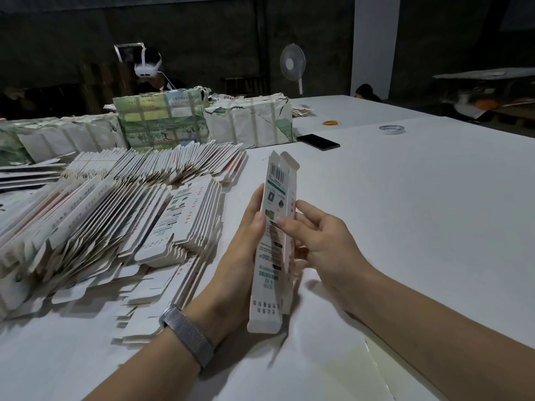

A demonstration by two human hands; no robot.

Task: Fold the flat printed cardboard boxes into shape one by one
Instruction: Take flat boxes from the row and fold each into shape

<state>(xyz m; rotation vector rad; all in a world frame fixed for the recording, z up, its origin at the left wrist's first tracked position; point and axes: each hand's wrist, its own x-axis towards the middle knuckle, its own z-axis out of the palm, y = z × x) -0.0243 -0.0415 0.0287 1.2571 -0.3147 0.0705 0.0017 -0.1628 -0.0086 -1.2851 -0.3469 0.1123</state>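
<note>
A long narrow printed cardboard box stands nearly upright between both my hands above the white table. It carries a barcode near its top, and its top flaps stick up unfolded. My left hand grips its left side, thumb on the printed face. My right hand pinches its right edge, with the thumb in front and the fingers behind. To the left, a big fanned pile of flat printed boxes lies on the table.
Wrapped bundles of box blanks stand at the back of the table. A black phone, a tape roll and orange rubber bands lie further back. A person wearing a headset sits behind the bundles, and a fan stands beyond.
</note>
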